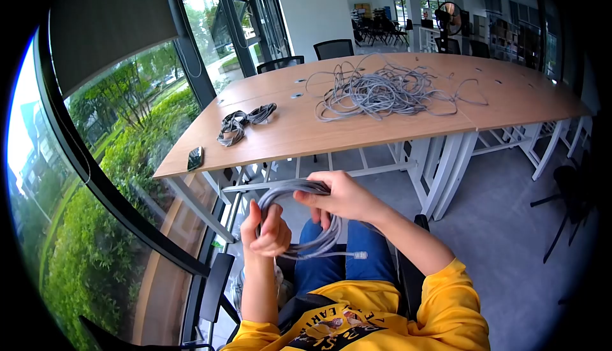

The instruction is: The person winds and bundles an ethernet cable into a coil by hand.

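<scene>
- A loop of grey network cable (280, 190) is held up in front of the seated person, over the lap and just short of the near edge of the table (287, 142).
- The left hand (268, 231) is clamped on the left side of the loop, its fingers curled around the strands and its thumb pointing up.
- The right hand (336, 197) grips the upper right of the same loop, back of the hand upward, fingertips bent down around the strands.
- The hands are near each other but apart, with the hollow of the loop between them.
- One cable end sticks out at the lower right of the loop, tipped with a clear modular plug (361, 255) in front of the blue jeans (369, 256).
- On the wooden tabletop lies a large, loose tangle of grey cables (386, 91), with stray ends trailing to its right.
- Left of it, well apart, rests a bundled grey cable (234, 125), gathered in the middle.
- A smartphone (195, 158) lies near the table's left corner.
- Black chairs (333, 49) stand at the far side, and large windows (137, 105) run along the left.
</scene>
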Motion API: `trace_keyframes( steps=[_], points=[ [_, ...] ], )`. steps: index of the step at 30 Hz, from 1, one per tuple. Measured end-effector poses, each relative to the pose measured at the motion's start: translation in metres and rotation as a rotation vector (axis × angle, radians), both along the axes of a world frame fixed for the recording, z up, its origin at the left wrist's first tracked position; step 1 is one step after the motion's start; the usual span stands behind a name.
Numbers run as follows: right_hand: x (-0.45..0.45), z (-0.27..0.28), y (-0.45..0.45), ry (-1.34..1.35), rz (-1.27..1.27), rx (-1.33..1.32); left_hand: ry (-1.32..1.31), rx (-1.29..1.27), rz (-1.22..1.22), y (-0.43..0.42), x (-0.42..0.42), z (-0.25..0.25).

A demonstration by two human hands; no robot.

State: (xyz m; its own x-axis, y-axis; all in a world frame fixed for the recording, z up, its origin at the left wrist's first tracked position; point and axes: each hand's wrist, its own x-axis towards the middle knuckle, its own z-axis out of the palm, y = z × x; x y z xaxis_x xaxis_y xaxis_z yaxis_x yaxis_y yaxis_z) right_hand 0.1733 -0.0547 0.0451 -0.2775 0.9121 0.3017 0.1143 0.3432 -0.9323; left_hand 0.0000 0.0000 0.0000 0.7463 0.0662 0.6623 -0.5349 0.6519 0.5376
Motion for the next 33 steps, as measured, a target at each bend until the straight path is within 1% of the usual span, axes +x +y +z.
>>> trace_keyframes(
  steps=[1,2,3,5,6,7,10,14,16,17,19,21,24,25,27,29,31,32,33],
  points=[
    [0.002,0.004,-0.003,0.041,0.032,-0.079,0.054,-0.033,0.085,0.002,-0.003,0.000],
    [0.004,0.007,-0.004,0.079,0.062,-0.155,0.163,-0.055,0.229,0.003,-0.006,0.002],
    [-0.008,0.003,0.003,0.141,0.072,-0.132,0.223,-0.027,0.237,0.008,-0.023,0.012],
    [0.000,0.005,0.009,0.191,0.144,-0.171,0.294,-0.122,0.394,0.009,-0.015,0.012],
    [-0.001,0.002,0.008,0.209,0.113,-0.158,0.351,-0.138,0.483,0.005,-0.011,0.010],
    [0.000,0.000,0.008,0.203,0.114,-0.162,0.345,-0.144,0.483,0.003,-0.009,0.010],
    [0.000,-0.001,0.007,0.276,0.076,-0.187,0.412,-0.122,0.595,0.000,-0.004,0.012],
    [-0.003,0.001,0.006,0.280,-0.035,-0.165,0.369,-0.144,0.550,0.000,-0.001,0.009],
    [-0.003,0.002,0.007,0.259,-0.076,-0.138,0.301,-0.158,0.424,-0.001,0.000,0.005],
    [-0.003,0.003,0.007,0.260,-0.092,-0.135,0.300,-0.159,0.424,-0.001,0.001,0.005],
    [-0.004,0.004,0.006,0.261,-0.109,-0.131,0.156,-0.091,0.280,-0.002,0.002,0.005],
    [-0.006,0.006,0.003,0.316,-0.181,-0.113,0.120,-0.055,0.265,-0.003,0.004,0.004],
    [-0.006,0.007,0.001,0.389,-0.196,-0.131,0.235,-0.186,0.380,-0.010,0.004,0.006],
    [-0.006,0.007,0.001,0.390,-0.195,-0.128,0.235,-0.183,0.380,-0.011,0.004,0.006],
    [-0.007,0.005,0.002,0.405,-0.215,-0.107,0.276,-0.129,0.487,-0.013,0.005,0.007],
    [-0.006,0.004,0.002,0.406,-0.209,-0.112,0.295,-0.152,0.524,-0.018,0.007,0.012],
    [-0.006,0.005,0.000,0.409,-0.203,-0.114,0.322,-0.072,0.674,-0.020,0.009,0.013],
    [-0.006,0.006,-0.002,0.418,-0.206,-0.121,0.320,-0.073,0.674,-0.021,0.009,0.013],
    [-0.006,0.007,-0.004,0.427,-0.209,-0.127,0.306,-0.117,0.621,-0.021,0.009,0.014]
  ],
)
